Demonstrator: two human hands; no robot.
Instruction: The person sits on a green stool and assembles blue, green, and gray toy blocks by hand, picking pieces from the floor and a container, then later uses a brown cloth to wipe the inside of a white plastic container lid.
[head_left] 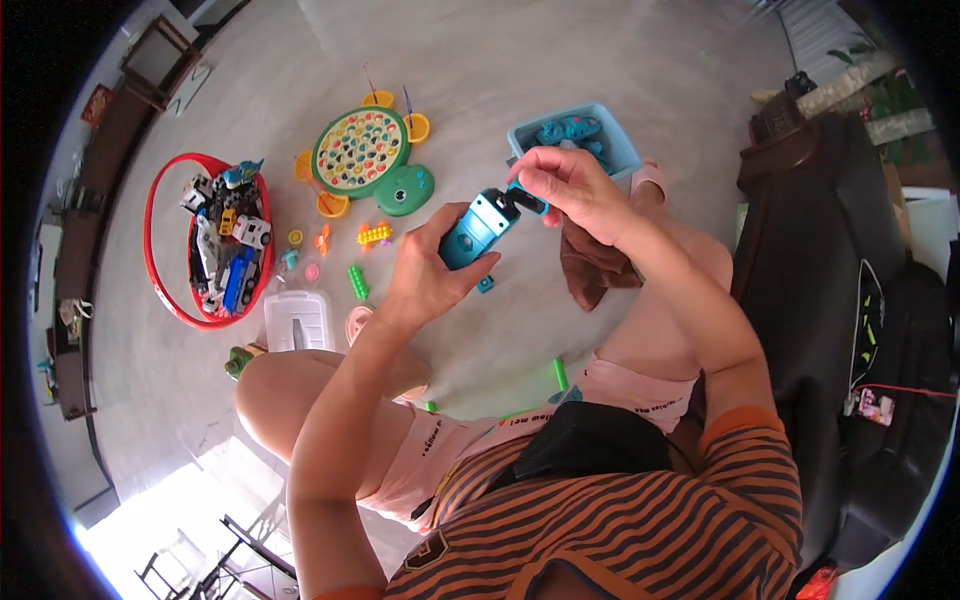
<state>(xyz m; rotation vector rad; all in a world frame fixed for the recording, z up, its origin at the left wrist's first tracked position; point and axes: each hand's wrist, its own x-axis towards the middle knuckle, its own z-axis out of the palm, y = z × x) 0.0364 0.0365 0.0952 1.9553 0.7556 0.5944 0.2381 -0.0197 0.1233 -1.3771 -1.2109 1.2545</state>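
In front of my lap, my left hand (425,265) is closed around a teal, boxy toy part (477,232) with a round recess in its face and black at its upper end. My right hand (570,190) pinches a smaller teal-and-black piece (528,199) against that black end. Whether the two pieces are joined cannot be made out. On the floor below them lies a small teal piece (485,284). A light-blue bin (625,160) just beyond my right hand holds more teal parts.
A green toy fishing game (403,190) with yellow cups stands ahead. To the left are a red-rimmed basket (150,235) of toy vehicles and a clear plastic box (298,318). Small toys, including a green stick (358,282), lie between. A dark sofa (800,240) borders the right.
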